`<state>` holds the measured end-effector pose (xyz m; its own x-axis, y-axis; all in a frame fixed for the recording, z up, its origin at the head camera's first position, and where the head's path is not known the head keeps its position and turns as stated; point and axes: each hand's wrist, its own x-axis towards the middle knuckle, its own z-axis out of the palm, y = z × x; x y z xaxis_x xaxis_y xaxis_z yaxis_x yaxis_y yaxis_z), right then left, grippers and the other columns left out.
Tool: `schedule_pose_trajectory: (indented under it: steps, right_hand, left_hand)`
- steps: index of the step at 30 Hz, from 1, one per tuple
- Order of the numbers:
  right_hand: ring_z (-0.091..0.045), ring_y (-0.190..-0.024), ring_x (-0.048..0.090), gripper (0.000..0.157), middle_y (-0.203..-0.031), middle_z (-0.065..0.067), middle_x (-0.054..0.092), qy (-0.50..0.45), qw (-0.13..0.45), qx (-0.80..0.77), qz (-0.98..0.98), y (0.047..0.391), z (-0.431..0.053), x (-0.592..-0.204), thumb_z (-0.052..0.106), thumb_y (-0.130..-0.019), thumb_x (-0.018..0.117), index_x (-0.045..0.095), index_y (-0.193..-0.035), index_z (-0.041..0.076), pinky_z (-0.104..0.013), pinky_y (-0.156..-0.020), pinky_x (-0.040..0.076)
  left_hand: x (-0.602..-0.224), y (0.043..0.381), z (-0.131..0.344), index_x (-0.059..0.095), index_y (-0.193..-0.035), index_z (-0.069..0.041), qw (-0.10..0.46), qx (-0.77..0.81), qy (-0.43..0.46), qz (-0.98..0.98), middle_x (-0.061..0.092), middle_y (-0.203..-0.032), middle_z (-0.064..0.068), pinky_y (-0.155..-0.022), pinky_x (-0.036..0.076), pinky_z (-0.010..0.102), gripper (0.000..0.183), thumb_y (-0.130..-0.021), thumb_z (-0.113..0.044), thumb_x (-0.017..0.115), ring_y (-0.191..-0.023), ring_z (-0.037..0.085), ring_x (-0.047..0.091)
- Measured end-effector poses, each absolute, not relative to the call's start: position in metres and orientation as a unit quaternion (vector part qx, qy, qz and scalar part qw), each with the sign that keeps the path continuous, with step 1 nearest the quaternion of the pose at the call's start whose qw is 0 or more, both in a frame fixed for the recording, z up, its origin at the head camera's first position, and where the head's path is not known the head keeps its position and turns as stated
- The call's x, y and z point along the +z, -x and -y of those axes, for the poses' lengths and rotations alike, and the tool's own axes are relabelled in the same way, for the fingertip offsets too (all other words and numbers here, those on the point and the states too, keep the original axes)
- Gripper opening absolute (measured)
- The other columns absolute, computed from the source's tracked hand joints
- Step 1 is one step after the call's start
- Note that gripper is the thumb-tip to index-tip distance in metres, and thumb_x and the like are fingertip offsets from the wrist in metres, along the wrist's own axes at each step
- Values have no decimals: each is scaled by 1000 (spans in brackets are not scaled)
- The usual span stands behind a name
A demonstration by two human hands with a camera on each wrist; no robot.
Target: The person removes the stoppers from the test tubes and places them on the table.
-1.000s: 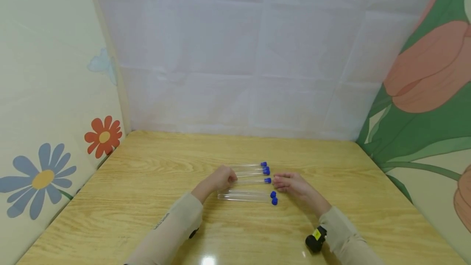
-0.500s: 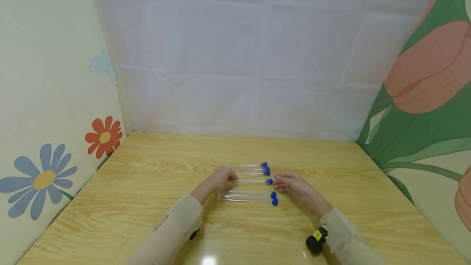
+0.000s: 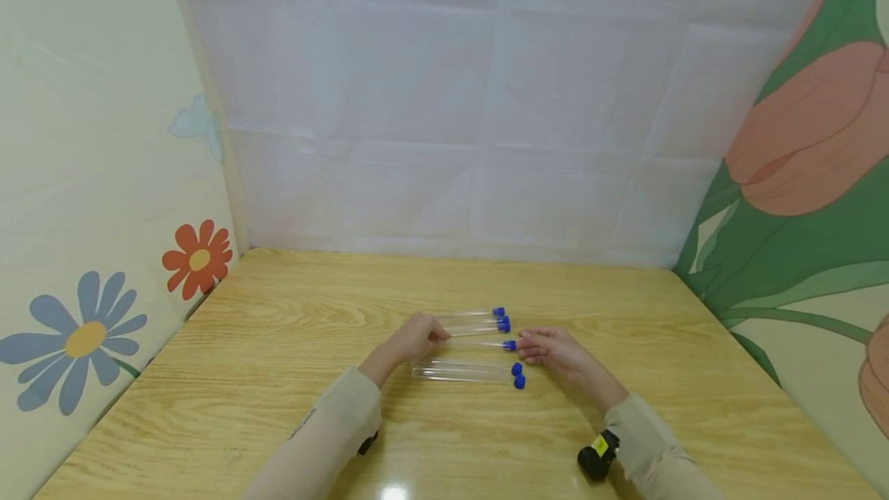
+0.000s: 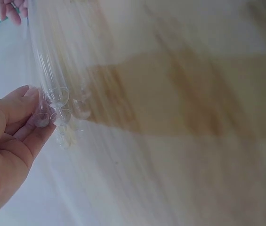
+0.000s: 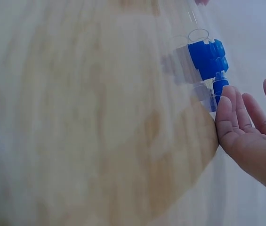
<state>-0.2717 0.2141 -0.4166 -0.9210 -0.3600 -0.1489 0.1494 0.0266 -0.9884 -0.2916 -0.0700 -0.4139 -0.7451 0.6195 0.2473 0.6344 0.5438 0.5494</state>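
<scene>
A: Principal item?
B: One clear tube [image 3: 479, 344], round-ended, with a blue cap [image 3: 510, 346]. Location: between the two hands, near the middle of the worktop [image 3: 625, 299]. Whether it lies flat or is slightly raised cannot be told.

A: Long axis?
B: Left to right, round end at the left hand [image 3: 417, 338], cap toward the right hand [image 3: 553, 350]. Seen from the right fingertips, the cap lies to the left, almost in line with them; that relation appears to be the one that counts.

A: Which hand is nearer?
B: The left, which is on the tube itself: thumb and fingers pinch its round end. The right has its fingers extended at the cap, thumb held apart; touching or just beside, the views do not settle.

A: Pose?
B: Left forearm slants in from the near left, right forearm from the near right; both hands low over the worktop.

A: Adjacent stock?
B: Nearer the person, two capped tubes [image 3: 461, 371], side by side. Beyond, three more capped tubes [image 3: 475, 328], roughly parallel, caps likewise to the right.

A: Surroundings?
B: A creased white sheet [image 3: 444, 99] behind; flower-patterned panels [image 3: 806, 137] at either side.
</scene>
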Motion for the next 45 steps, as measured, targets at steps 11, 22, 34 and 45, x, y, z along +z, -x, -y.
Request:
schedule_pose_trajectory:
  steps: [11, 22, 34, 45]
  right_hand:
    - [-12, -76, 60, 29, -84, -3, 64, 90, 180, -719, -665, 266, -220, -415, 9, -93, 46, 47, -111, -15, -26, -73, 50]
    - [-15, -82, 60, 45, -92, -8, 62, 94, 134, -671, -723, 261, -230, -401, 11, -94, 45, 32, -119, -23, -30, -78, 49]
    - [-22, -86, 58, 45, -98, -17, 59, 102, 100, -616, -775, 249, -225, -382, 14, -94, 45, 35, -121, -21, -36, -81, 48]
    - [-29, -90, 57, 48, -98, -15, 60, 110, 44, -584, -803, 232, -224, -355, 26, -92, 50, 44, -117, -15, -41, -82, 47]
  left_hand:
    - [-407, 286, 71, 67, -91, 9, 38, -340, 347, 873, 65, -91, 18, -67, 51, 26, 23, -73, 17, 55, -83, 26, 63]
    - [-391, 279, 76, 65, -99, 8, 40, -385, 318, 865, 64, -98, 17, -71, 52, 27, 18, -82, 6, 58, -88, 27, 62]
    - [-361, 258, 83, 65, -102, 4, 75, -390, 332, 855, 64, -98, 16, -69, 51, 24, 20, -83, 3, 59, -88, 24, 62]
    - [-334, 231, 82, 64, -104, 3, 78, -386, 348, 851, 64, -100, 15, -70, 51, 22, 22, -83, 3, 59, -87, 21, 63]
